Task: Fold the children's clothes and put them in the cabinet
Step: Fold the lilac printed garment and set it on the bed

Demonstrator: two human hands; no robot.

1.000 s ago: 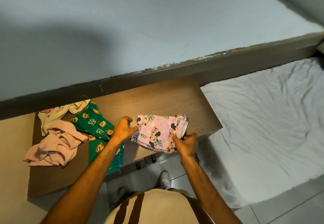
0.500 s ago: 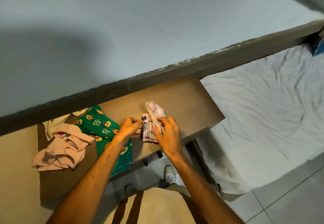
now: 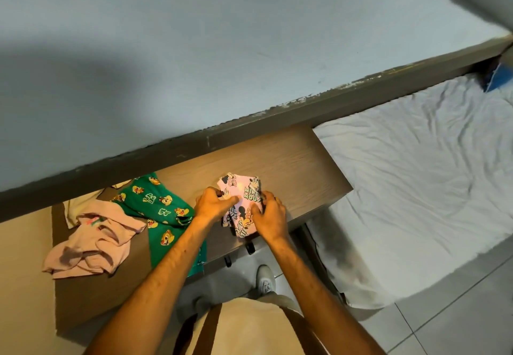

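Note:
A pink cartoon-mouse print garment [image 3: 244, 202] lies folded small on the brown wooden tabletop [image 3: 291, 171]. My left hand [image 3: 212, 204] grips its left edge. My right hand [image 3: 270, 216] presses on its right side, fingers curled over the cloth. To the left lies an unfolded green cartoon-print garment [image 3: 158, 207], partly hanging over the table's front edge. Further left sit a crumpled plain pink garment [image 3: 94, 243] and a cream garment [image 3: 75, 210] partly hidden beneath it.
A grey wall with a dark ledge [image 3: 249, 121] runs behind the table. A mattress with a wrinkled white sheet [image 3: 416, 174] lies on the floor at the right. A blue object [image 3: 499, 77] sits at the far right. Tiled floor [image 3: 458, 321] and my shoe [image 3: 265, 279] are below.
The pink printed garment was spread wider a second ago; both hands brought its sides together, and it is now a smaller, flatter bundle under them.

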